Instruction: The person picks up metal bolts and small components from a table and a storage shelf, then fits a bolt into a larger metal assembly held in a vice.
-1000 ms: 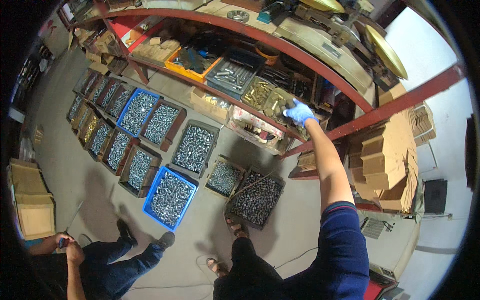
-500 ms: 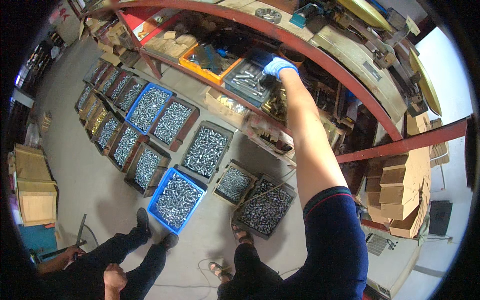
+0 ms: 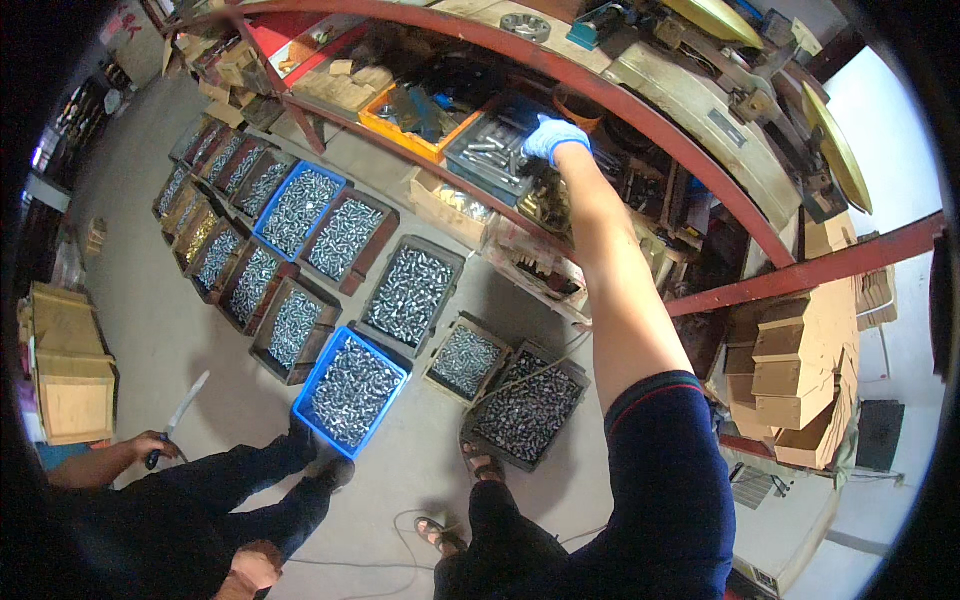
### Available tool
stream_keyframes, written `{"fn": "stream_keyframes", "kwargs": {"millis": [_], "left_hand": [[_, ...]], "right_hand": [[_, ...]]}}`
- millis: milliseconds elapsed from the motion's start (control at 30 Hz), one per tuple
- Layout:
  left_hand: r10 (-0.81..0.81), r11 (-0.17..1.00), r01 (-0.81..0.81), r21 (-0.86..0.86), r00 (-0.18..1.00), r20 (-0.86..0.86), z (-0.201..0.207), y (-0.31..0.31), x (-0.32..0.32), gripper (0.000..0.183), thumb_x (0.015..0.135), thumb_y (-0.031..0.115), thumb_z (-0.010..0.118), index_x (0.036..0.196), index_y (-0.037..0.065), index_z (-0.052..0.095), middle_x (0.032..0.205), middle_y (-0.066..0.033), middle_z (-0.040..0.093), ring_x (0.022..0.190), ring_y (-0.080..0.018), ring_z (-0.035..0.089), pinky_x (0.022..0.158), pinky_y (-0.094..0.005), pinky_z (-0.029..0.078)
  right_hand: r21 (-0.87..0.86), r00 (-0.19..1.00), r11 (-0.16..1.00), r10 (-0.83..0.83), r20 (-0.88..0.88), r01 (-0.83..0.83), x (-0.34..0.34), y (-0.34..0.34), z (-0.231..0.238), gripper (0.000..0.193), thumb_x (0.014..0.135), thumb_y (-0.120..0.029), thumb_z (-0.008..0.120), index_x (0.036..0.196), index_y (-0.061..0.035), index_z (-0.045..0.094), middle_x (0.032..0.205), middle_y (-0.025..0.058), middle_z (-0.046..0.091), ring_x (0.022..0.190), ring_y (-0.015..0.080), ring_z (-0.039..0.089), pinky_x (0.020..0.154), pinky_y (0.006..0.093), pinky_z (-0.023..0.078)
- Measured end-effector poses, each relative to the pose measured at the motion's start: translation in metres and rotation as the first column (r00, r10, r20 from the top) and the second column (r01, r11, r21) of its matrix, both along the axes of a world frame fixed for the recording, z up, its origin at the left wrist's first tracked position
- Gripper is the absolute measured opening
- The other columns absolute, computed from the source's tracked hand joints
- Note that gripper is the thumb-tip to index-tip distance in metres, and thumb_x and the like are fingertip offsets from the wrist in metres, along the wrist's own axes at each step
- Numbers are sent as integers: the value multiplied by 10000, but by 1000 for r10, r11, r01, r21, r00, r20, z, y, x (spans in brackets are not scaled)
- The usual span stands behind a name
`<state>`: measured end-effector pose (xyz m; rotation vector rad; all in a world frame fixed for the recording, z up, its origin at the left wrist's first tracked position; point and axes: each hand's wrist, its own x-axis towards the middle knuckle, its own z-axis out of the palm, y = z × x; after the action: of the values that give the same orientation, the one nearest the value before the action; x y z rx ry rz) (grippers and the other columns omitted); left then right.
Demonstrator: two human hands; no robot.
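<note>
My right hand (image 3: 556, 138), in a blue and white glove, reaches into the shelf at the right side of a grey plastic bin (image 3: 483, 178). Several shiny metal rods (image 3: 492, 150) lie loose in that bin, close by my fingers. The fingers look curled; whatever is between them is hidden. Left of the bin stands an orange crate (image 3: 430, 148) with dark parts inside. My left hand is out of view.
Several trays of metal bolts cover the floor, among them a blue tray (image 3: 318, 432). A red steel beam (image 3: 655, 125) crosses above my hand. At lower left a co-worker's hand (image 3: 150, 447) holds a long blade-like tool (image 3: 187, 403). Cardboard boxes (image 3: 795, 375) stand at right.
My gloved hand has shifted slightly left over the bin, and its fingers look more curled. The co-worker's tool has swung round and now shows its pale flat side.
</note>
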<state>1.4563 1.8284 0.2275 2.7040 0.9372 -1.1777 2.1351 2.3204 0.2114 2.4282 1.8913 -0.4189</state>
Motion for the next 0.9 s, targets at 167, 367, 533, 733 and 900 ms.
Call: {"fn": "stream_keyframes", "kwargs": {"millis": [167, 367, 533, 733, 900], "left_hand": [[18, 998, -16, -55, 999, 45, -1, 31, 17, 186, 696, 266, 548, 694, 90, 610, 760, -73, 621, 738, -241, 588, 680, -350, 465], [-14, 996, 18, -90, 999, 46, 5, 56, 18, 168, 672, 261, 560, 644, 101, 606, 735, -55, 617, 728, -232, 582, 671, -337, 465], [-87, 992, 91, -84, 995, 51, 20, 72, 1, 157, 652, 256, 569, 603, 111, 603, 714, -40, 613, 720, -225, 577, 662, -327, 465], [-163, 982, 173, -80, 980, 118, 34, 70, 15, 160, 641, 264, 570, 576, 123, 608, 684, -15, 611, 713, -203, 576, 643, -313, 467], [-10, 990, 12, -142, 1000, 17, 30, 66, 22, 215, 737, 258, 527, 679, 109, 671, 759, -40, 639, 796, -209, 599, 742, -327, 484]], "right_hand": [[-117, 997, 991, -65, 42, 69, 38, -39, -11, 823, 669, -325, 646, 1373, -92, 289, 1302, 150, 451, 1142, 284, 495, 948, 363, 403], [-174, 998, 983, -57, 7, 57, 75, -65, -8, 649, 658, -321, 657, 1230, -57, 498, 1237, 176, 504, 1125, 299, 506, 942, 371, 405], [-112, 989, 994, -22, -146, 6, 66, -35, -9, 574, 658, -311, 641, 1157, -42, 552, 1209, 174, 528, 1088, 299, 528, 914, 386, 418], [109, 1000, 994, -1, -7, 1, 34, -2, -6, 552, 697, -295, 603, 1216, -122, 527, 1330, 144, 422, 1237, 297, 383, 1024, 399, 314], [156, 999, 987, -31, 7, 30, 29, 13, -9, 647, 639, -304, 646, 1239, -126, 483, 1266, 129, 491, 1157, 292, 470, 962, 400, 378]]}}
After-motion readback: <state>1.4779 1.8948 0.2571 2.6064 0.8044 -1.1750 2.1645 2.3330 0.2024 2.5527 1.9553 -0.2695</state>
